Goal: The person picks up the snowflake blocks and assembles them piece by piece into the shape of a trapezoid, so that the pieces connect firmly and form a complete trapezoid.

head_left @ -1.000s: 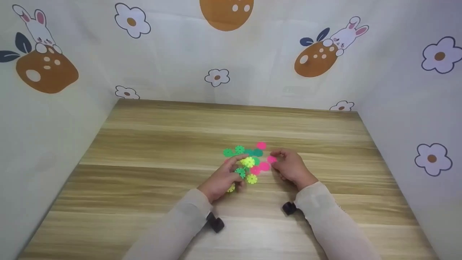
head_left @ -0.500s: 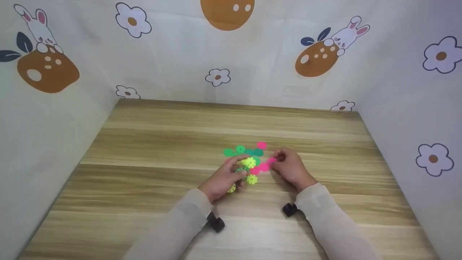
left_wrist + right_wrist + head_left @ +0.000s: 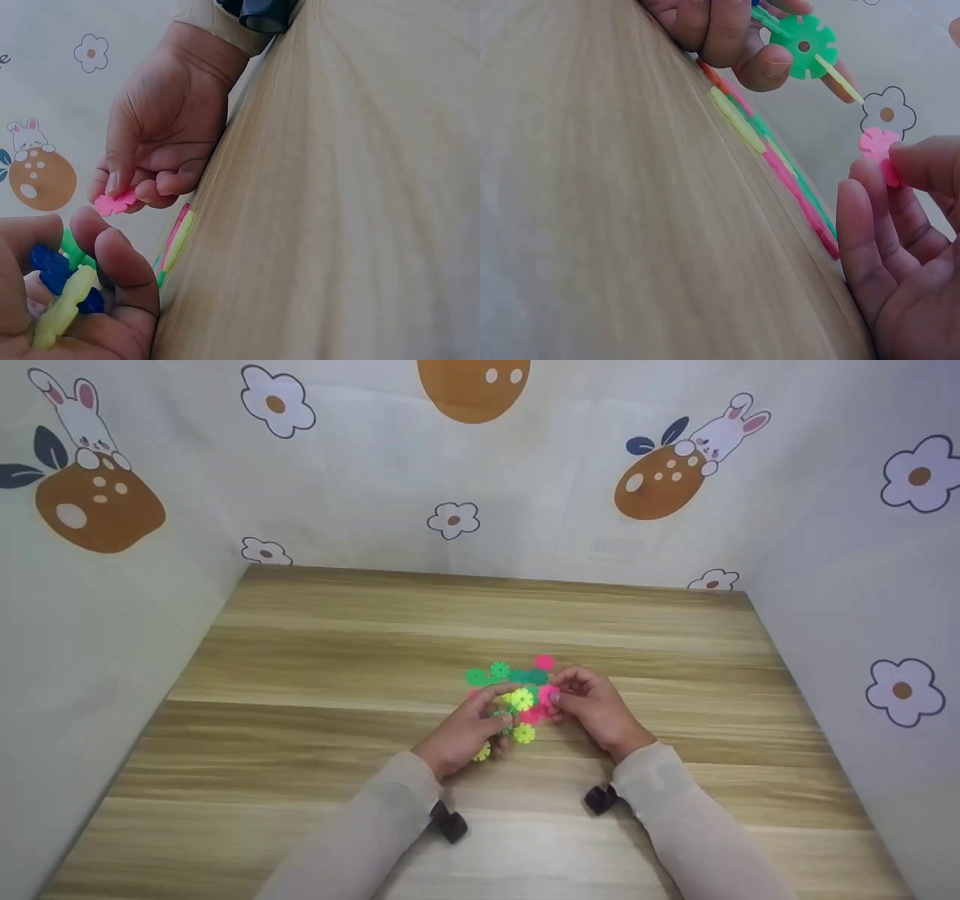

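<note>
My left hand (image 3: 461, 731) grips a small cluster of joined notched plastic discs above the table. Within it are a green disc (image 3: 810, 45), a yellow disc (image 3: 67, 304) and a blue disc (image 3: 51, 268). Between thumb and fingers, my right hand (image 3: 604, 709) pinches a single pink notched disc (image 3: 880, 150). That pink disc is apart from the cluster, just right of it. Part of the cluster is hidden behind the left fingers.
Loose notched discs lie flat on the wooden table (image 3: 337, 660) under and behind the hands, among them a green disc (image 3: 475, 677), a pink disc (image 3: 544, 661) and a yellow disc (image 3: 524, 733). A printed cloth wall (image 3: 375, 472) encloses the back and sides.
My right hand has brought the pink disc slightly left, closer to the cluster, and turned its face toward the head view. My left thumb has shifted over the green disc; otherwise that hand stays put.
</note>
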Motion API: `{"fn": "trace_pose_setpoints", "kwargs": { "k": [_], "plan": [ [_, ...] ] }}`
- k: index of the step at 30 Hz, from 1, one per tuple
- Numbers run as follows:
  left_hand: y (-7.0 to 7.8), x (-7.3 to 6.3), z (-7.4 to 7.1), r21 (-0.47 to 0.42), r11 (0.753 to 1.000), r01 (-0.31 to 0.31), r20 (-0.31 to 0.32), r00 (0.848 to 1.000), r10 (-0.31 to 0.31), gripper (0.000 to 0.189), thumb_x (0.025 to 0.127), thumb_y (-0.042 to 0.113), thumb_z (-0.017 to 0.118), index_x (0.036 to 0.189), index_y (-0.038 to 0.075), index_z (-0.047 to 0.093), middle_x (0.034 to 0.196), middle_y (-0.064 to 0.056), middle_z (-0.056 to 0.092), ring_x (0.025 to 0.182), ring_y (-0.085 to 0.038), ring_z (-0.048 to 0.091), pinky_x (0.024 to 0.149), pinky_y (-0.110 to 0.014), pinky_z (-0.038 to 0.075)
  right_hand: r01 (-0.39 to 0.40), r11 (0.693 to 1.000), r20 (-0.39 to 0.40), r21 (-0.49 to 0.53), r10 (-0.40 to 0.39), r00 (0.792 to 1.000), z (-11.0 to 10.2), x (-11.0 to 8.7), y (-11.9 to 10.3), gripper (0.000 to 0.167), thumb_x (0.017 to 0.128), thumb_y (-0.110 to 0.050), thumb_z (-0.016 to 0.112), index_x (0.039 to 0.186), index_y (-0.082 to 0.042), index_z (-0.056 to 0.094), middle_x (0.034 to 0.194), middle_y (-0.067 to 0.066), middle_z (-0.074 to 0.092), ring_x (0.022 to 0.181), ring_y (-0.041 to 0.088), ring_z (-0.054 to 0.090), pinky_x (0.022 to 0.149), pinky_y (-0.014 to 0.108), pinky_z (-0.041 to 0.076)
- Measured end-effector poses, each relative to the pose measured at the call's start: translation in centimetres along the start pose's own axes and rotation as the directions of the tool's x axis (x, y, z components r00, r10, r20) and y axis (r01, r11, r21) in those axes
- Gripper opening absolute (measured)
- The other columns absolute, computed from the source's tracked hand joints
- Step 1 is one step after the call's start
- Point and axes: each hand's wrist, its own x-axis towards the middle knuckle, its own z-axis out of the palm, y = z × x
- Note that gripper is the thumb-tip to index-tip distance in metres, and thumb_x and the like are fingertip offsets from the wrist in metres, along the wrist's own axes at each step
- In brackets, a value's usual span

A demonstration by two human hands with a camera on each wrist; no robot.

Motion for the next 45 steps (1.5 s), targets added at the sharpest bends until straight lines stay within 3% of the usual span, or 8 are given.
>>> {"fn": "trace_pose_setpoints", "kwargs": {
  "k": [7,16,25,30,35,45],
  "plan": [
    [-0.14,0.06,-0.11,0.009,1.000,-0.003,0.000,1.000,0.003,0.050,0.108,0.016,0.058,0.156,0.028,0.049,0.102,-0.007,0.059,0.076,-0.015,0.060,0.069,-0.028,0.057,-0.002,1.000,0.058,0.027,0.001,0.998,0.16,-0.18,-0.08,0.014,0.099,0.004,0.065,0.110,-0.004,0.068,0.099,0.005,0.071,0.084,0.018,0.074,0.081,0.036,0.065],
    [-0.23,0.06,-0.06,0.037,0.999,0.001,0.010,1.000,-0.001,0.051,0.109,0.015,0.056,0.159,0.023,0.046,0.099,-0.007,0.058,0.075,-0.015,0.060,0.069,-0.027,0.056,0.011,0.998,0.080,0.064,-0.016,0.997,0.08,-0.22,0.32,0.018,0.099,0.007,0.064,0.105,-0.008,0.071,0.101,0.004,0.073,0.091,0.018,0.075,0.087,0.038,0.064],
    [-0.32,0.10,-0.12,-0.011,1.000,-0.010,0.029,1.000,0.010,0.050,0.109,0.013,0.054,0.158,0.020,0.046,0.100,-0.006,0.058,0.072,-0.014,0.059,0.068,-0.026,0.055,0.043,0.996,0.127,0.081,-0.053,0.990,0.00,-0.18,0.43,0.015,0.100,0.003,0.064,0.103,-0.008,0.074,0.104,0.004,0.072,0.096,0.020,0.076,0.088,0.040,0.064],
    [-0.38,0.14,-0.21,-0.021,1.000,-0.003,0.033,0.999,0.004,0.050,0.109,0.011,0.053,0.158,0.020,0.046,0.106,-0.007,0.059,0.072,-0.014,0.059,0.068,-0.026,0.055,0.015,0.997,0.136,0.072,-0.024,0.990,0.03,-0.17,0.27,0.014,0.099,0.004,0.065,0.112,-0.001,0.067,0.105,0.005,0.073,0.101,0.019,0.075,0.089,0.039,0.064],
    [-0.26,0.10,-0.25,-0.023,1.000,0.002,0.032,0.999,-0.001,0.050,0.110,0.011,0.053,0.158,0.020,0.047,0.112,-0.009,0.063,0.073,-0.014,0.060,0.069,-0.027,0.056,-0.030,0.997,0.140,0.068,0.021,0.990,0.10,-0.25,0.02,0.030,0.099,0.003,0.065,0.126,0.004,0.053,0.105,0.007,0.073,0.100,0.021,0.075,0.090,0.040,0.064],
    [-0.14,0.05,-0.02,-0.022,1.000,0.016,0.018,1.000,-0.015,0.049,0.109,0.010,0.054,0.157,0.021,0.048,0.110,-0.008,0.059,0.074,-0.015,0.060,0.069,-0.028,0.057,-0.055,0.995,0.158,0.083,0.041,0.987,0.34,-0.34,-0.08,0.034,0.098,0.007,0.063,0.128,0.002,0.049,0.106,0.008,0.071,0.100,0.023,0.075,0.093,0.043,0.063]
  ]
}}
